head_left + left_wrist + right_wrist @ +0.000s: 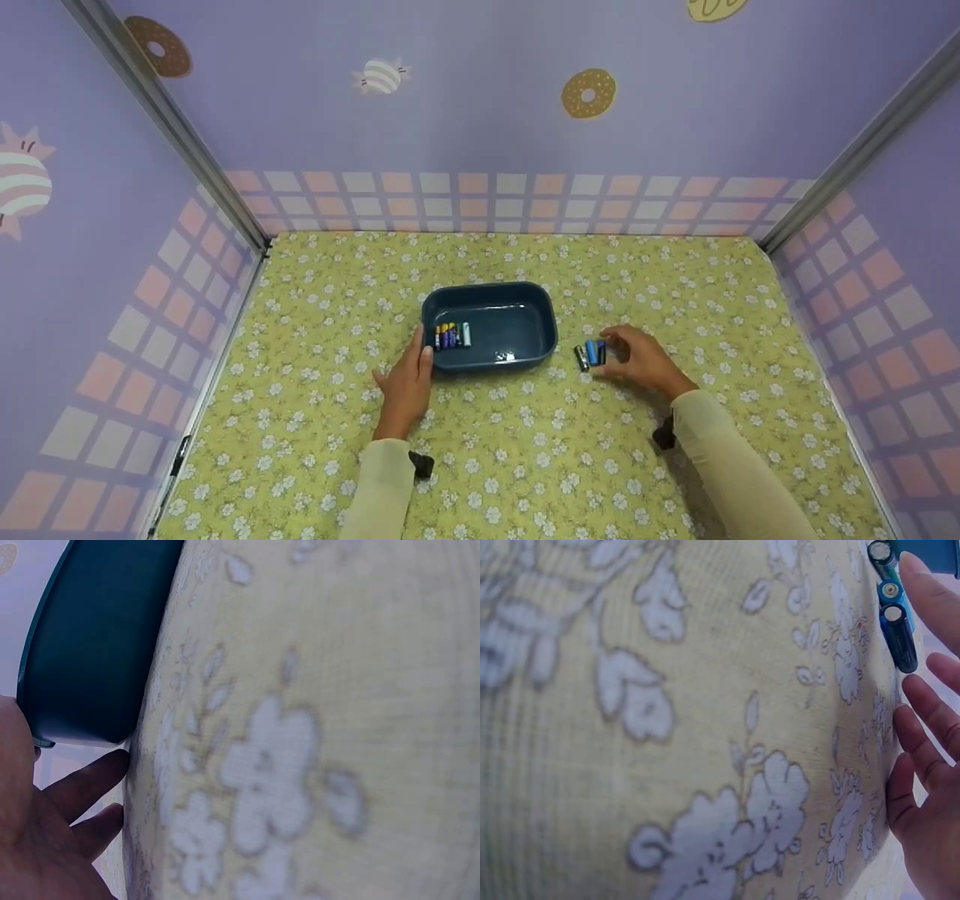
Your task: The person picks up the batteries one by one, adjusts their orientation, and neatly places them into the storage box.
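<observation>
Pale sleeves (739, 465) come up from the near edge, with a small black device (421, 465) at the left wrist. Of the two hands, the left hand (407, 382) rests at the near left corner of a dark blue tub (517, 362), its fingers loosely extended and touching the rim. Inside the tub, a row of batteries (452, 336) in purple, yellow and silvery wrappers lies toward the left wall.

To the right of the tub, three more batteries lie side by side on the worktop (337, 300): a black-and-silver one (581, 358), a light blue one (592, 352) and a dark blue one (601, 352). Around the dark blue one, the right hand (639, 358) has its thumb and fingers parted and bent, not closed on anything; whether a fingertip touches it I cannot tell. Any lettering on the wrappers is too small to read. Flowered cloth (517, 450) covers the worktop, and doughnut pictures (576, 94) decorate the purple back wall (480, 135).
</observation>
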Motion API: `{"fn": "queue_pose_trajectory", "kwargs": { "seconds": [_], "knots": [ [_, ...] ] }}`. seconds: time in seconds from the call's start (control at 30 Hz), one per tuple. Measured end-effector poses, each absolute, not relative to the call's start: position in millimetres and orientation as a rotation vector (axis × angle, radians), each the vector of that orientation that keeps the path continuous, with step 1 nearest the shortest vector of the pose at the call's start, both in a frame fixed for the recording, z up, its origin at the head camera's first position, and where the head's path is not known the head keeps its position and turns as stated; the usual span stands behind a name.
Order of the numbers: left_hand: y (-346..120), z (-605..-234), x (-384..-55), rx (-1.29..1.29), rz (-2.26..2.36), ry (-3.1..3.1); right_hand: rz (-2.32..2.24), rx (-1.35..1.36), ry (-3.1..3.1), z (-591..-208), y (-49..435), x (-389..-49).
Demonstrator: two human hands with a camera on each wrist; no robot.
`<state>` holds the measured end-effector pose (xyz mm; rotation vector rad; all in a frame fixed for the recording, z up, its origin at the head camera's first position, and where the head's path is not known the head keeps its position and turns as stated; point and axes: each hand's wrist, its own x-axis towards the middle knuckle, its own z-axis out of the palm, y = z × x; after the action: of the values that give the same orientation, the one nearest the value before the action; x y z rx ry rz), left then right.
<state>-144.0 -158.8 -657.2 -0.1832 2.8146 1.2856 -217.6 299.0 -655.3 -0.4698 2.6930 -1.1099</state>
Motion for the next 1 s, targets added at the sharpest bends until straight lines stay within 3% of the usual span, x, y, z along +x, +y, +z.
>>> {"fn": "queue_pose_trajectory", "kwargs": {
  "seconds": [1.0],
  "knots": [
    [-158.5, -657.3, -142.4, -0.169, 1.324, 2.811, -1.208, -0.365, 2.666, -667.0, 302.6, -211.3]
  ]
}}
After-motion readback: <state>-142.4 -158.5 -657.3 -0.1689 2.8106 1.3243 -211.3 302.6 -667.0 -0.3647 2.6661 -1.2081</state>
